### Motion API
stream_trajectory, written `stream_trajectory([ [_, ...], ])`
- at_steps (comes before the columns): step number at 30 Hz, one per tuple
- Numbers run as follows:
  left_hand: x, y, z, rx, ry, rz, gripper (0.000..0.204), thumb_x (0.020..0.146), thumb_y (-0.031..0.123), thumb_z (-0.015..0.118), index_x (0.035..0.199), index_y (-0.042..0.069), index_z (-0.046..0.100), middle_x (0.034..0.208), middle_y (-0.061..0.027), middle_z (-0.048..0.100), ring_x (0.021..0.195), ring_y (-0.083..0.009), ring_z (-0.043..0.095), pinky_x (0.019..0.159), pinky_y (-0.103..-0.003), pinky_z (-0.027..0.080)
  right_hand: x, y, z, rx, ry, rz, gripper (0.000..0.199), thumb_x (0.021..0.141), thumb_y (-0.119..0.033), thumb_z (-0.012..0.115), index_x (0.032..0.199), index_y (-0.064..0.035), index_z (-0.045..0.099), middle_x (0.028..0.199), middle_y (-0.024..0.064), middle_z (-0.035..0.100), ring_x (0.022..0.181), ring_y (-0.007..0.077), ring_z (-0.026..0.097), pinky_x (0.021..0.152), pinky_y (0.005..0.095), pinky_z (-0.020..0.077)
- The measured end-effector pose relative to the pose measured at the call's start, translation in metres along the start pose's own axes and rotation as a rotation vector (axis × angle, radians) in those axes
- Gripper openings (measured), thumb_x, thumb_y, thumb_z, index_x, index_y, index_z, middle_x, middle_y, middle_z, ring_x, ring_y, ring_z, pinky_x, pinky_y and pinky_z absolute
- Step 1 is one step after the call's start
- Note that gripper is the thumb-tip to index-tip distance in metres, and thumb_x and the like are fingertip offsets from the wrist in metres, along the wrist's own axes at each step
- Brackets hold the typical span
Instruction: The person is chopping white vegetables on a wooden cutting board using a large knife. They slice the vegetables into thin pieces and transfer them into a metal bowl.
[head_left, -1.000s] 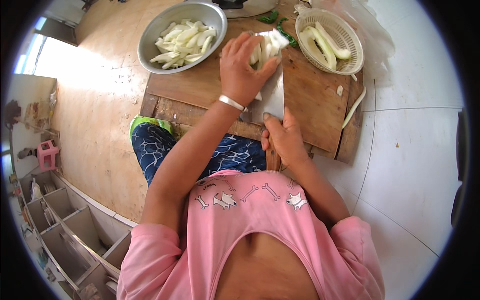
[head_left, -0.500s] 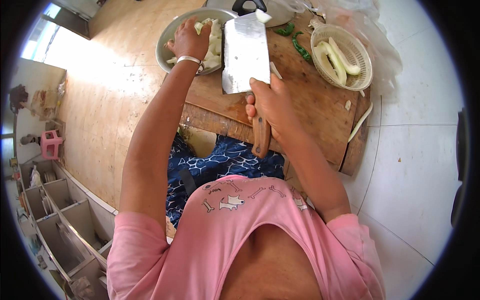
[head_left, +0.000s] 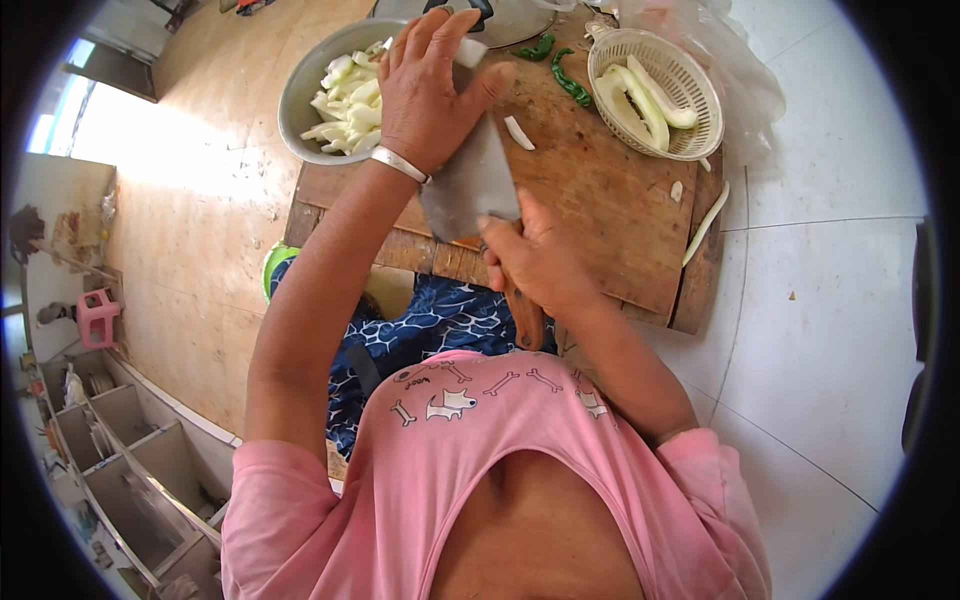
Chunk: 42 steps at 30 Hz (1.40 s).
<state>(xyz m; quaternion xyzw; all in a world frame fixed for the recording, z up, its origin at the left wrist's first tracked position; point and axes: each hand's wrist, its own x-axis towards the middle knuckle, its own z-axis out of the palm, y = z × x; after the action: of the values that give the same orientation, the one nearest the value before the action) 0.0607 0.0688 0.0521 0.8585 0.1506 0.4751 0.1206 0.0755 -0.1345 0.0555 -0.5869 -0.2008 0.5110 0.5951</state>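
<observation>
My right hand point(head_left: 535, 255) grips a cleaver point(head_left: 478, 185) by its wooden handle, thumb against the lower end of the blade. The broad metal blade slants up and left over the board. Above it is my left hand point(head_left: 430, 95), fingers and thumb spread, hiding part of the blade; a silver bangle circles the wrist. A pale cut piece point(head_left: 470, 53) shows by the blade's far end, between thumb and forefinger; whether the hand touches it I cannot tell. Left of that hand stands a metal bowl point(head_left: 292, 118) of pale green vegetable pieces point(head_left: 350, 100).
On the wooden board point(head_left: 600, 225) lie green peppers point(head_left: 570, 80), a white sliver point(head_left: 519, 133) and a pale strip point(head_left: 706, 222) at the right edge. A plastic basket point(head_left: 712, 110) holds long gourd pieces point(head_left: 640, 100). Behind are a pot lid point(head_left: 515, 25) and a plastic bag point(head_left: 745, 90).
My left hand has left the bowl and moved right, over the blade. The cleaver has come down toward me and tilted left, still in my right hand.
</observation>
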Motion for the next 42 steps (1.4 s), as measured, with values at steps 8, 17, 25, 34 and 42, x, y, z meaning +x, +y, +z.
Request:
stream_trajectory([
  [8, -0.011, -0.063, -0.001, 0.323, -0.103, -0.288, 0.039, 0.090, 0.039, 0.067, 0.121, 0.015, 0.067, 0.129, -0.0115, 0.063, 0.126, -0.0317, 0.053, 0.107, -0.046, 0.034, -0.020, 0.021, -0.016, -0.108, -0.022, 0.038, 0.021, 0.096, -0.016, 0.058, 0.108, 0.0010, 0.055, 0.069, 0.0034, 0.057, 0.049, 0.0086, 0.054, 0.046, 0.0253, 0.0462],
  [17, -0.047, 0.009, 0.056, 0.065, -0.504, 0.090, 0.034, 0.087, 0.010, 0.062, 0.121, 0.010, 0.065, 0.126, -0.0127, 0.062, 0.120, -0.0331, 0.055, 0.099, -0.043, 0.047, -0.070, 0.035, -0.072, 0.053, 0.343, 0.080, 0.022, 0.097, -0.014, 0.058, 0.115, -0.0012, 0.054, 0.074, 0.0045, 0.056, 0.049, 0.0101, 0.051, 0.045, 0.0250, 0.0442],
  [25, -0.046, 0.004, 0.061, 0.073, -0.863, -0.017, 0.022, 0.085, 0.010, 0.060, 0.107, 0.009, 0.064, 0.111, -0.0124, 0.062, 0.108, -0.0340, 0.059, 0.091, -0.045, 0.051, -0.090, 0.066, -0.097, 0.030, 0.373, 0.148, 0.017, 0.097, -0.015, 0.058, 0.106, -0.0015, 0.053, 0.071, 0.0044, 0.055, 0.049, 0.0108, 0.053, 0.046, 0.0264, 0.0441],
  [34, 0.037, -0.052, -0.012, 0.523, -0.516, 0.015, 0.026, 0.086, 0.011, 0.063, 0.112, 0.008, 0.065, 0.114, -0.0122, 0.065, 0.108, -0.0330, 0.060, 0.092, -0.045, 0.049, -0.082, 0.095, -0.112, 0.164, 0.372, 0.156, 0.022, 0.098, -0.011, 0.056, 0.118, -0.0032, 0.053, 0.075, 0.0039, 0.055, 0.050, 0.0112, 0.052, 0.044, 0.0262, 0.0441],
  [42, 0.044, 0.037, 0.096, -0.047, -0.500, 0.420, 0.032, 0.084, 0.012, 0.067, 0.115, 0.007, 0.066, 0.117, -0.0130, 0.066, 0.112, -0.0328, 0.060, 0.099, -0.044, 0.046, -0.082, 0.086, -0.109, 0.224, 0.361, 0.235, 0.019, 0.098, -0.013, 0.057, 0.114, -0.0033, 0.054, 0.073, 0.0036, 0.055, 0.050, 0.0119, 0.052, 0.044, 0.0278, 0.0431],
])
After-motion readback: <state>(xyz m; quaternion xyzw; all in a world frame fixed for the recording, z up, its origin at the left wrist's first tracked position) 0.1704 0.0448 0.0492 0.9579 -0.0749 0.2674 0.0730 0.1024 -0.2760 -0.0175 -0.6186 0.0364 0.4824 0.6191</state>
